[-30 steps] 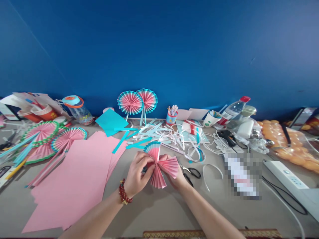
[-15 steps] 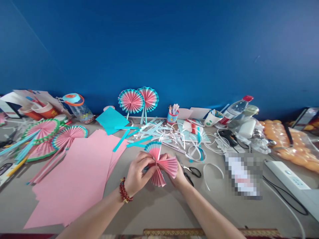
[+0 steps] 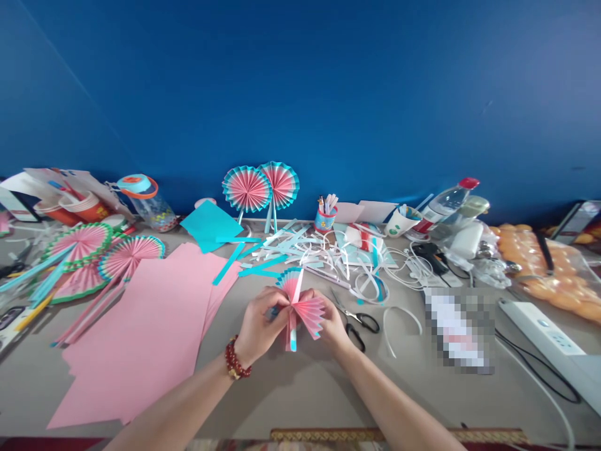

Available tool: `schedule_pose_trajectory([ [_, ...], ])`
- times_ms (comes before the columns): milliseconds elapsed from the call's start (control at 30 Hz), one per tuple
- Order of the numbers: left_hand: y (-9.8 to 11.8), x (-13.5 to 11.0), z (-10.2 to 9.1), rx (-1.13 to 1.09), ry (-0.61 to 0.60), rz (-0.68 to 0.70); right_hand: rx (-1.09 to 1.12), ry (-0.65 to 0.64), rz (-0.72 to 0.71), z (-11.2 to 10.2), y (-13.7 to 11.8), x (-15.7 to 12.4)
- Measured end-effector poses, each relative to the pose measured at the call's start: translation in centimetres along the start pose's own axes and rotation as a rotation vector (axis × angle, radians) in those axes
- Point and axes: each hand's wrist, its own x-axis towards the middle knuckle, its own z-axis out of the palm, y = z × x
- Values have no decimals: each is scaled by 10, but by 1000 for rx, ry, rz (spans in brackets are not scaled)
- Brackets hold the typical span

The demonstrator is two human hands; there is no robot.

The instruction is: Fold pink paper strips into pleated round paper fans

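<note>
A pleated pink paper fan [image 3: 300, 302] with a teal edge is pinched at its centre between both of my hands, just above the table. My left hand [image 3: 258, 324], with a red bead bracelet at the wrist, grips the fan's left side with closed fingers. My right hand [image 3: 330, 322] holds the right side, fingers curled under the folds. A narrow folded pink part with a teal tip hangs down between the hands.
Large pink paper sheets [image 3: 141, 326] lie to the left, finished fans [image 3: 101, 257] beyond them. Two fans [image 3: 260, 188] stand against the blue wall. Black scissors [image 3: 357, 326], paper strips [image 3: 300, 250], cables, a bottle [image 3: 444, 203] and a power strip [image 3: 544, 335] crowd the right.
The fan's lower pleats have been pressed together into a narrow strip, and the right-hand pleats are less spread. Both hands stay in place at the fan's centre.
</note>
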Motion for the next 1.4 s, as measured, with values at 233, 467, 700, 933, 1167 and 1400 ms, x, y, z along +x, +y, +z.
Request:
schedule_pose_trajectory([
  [233,-1,1,-1,-19,-10,-44,46,-1,77,-1,6,1],
  [467,6,-2,-1,92,-18,52,42,37,87,1,6,-1],
  [700,8,-3,-2,189,-62,101,20,48,101,1,5,-1],
  [933,7,-1,-2,171,-64,97,11,67,83,2,6,-1],
  [1167,5,-3,-2,216,-61,137,-43,80,40,3,1,-1],
  [1400,6,-3,-3,201,-58,150,-134,89,-40,0,4,-1],
])
